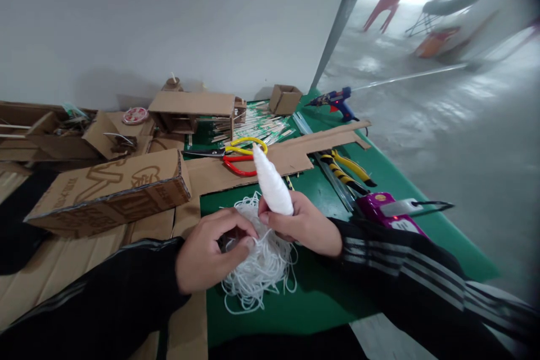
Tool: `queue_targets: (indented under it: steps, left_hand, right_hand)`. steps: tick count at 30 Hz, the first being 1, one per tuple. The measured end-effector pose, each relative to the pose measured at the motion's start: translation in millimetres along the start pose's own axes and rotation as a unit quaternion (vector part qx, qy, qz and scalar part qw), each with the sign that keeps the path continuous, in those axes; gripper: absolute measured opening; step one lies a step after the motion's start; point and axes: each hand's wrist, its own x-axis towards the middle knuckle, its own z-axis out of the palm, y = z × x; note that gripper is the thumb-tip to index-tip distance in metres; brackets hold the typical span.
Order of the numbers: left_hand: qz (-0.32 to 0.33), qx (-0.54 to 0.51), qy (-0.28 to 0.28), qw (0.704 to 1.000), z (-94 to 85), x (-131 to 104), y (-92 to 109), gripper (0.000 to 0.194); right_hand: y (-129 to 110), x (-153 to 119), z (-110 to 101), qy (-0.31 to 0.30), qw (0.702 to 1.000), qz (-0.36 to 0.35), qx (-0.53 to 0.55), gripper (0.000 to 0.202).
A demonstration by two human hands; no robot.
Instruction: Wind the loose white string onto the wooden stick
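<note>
In my right hand (307,222) is a white cone (272,183) wound round with cord, its pointed tip tilted up and to the left. My left hand (217,250) is closed, thumb and forefinger pinching a strand of white cord that runs across towards the base of the cone. Below and behind both hands lies a loose, tangled heap of white cord (257,278) on the green tabletop (320,298). The lower end of the cone is hidden by my right fingers.
Scissors (244,154) with red and yellow handles lie on a cardboard strip (287,157). A long cardboard box (113,194) stands left. Pliers (348,171), a glue gun (337,104) and a purple power strip (388,211) lie right. Wrapped sticks (257,126) are scattered behind.
</note>
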Motion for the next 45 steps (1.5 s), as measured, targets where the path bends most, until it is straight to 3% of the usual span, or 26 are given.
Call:
queue_targets:
  steps: [4,13,21,23,26,29,32,34,39,45]
  left_hand:
    - [0.030,0.057,0.032,0.997,2.8,-2,-4,0.006]
    - [0.186,0.146,0.087,0.968,6.9,-9,-13,0.008]
    - [0.192,0.057,0.123,0.972,8.2,-8,-11,0.017]
    - [0.174,0.035,0.135,0.975,9.4,-8,-11,0.018]
    - [0.092,0.014,0.145,0.985,10.4,-12,-11,0.019]
    - [-0.001,0.001,0.090,0.996,9.7,-13,-9,0.014]
    - [-0.050,-0.001,0.019,0.999,9.1,-12,-7,0.014]
    - [-0.064,-0.007,-0.004,0.998,9.7,-12,-7,0.015]
    - [-0.078,-0.016,0.005,0.997,11.7,-10,-5,0.022]
    - [-0.004,0.061,-0.015,0.998,10.3,-6,-2,0.012]
  right_hand:
    - [-3,-1,-2,-0.022,0.999,0.006,0.038,0.016]
    - [-6,-4,-4,-0.054,0.991,0.028,0.119,0.025]
    - [-3,-1,-2,-0.022,0.997,-0.003,0.080,0.028]
    - [-2,0,-2,-0.011,0.998,-0.006,0.069,0.028]
    - [-1,-1,-1,0.004,0.999,0.000,0.049,0.028]
    - [-2,-1,1,0.014,0.999,0.006,0.036,0.030]
    - [-1,-1,2,0.004,0.999,0.006,0.036,0.032]
    - [-1,-1,3,-0.003,0.999,0.008,0.037,0.033]
    - [1,-1,3,0.002,0.999,0.018,0.037,0.034]
    - [1,-1,6,0.013,0.998,0.023,0.063,0.031]
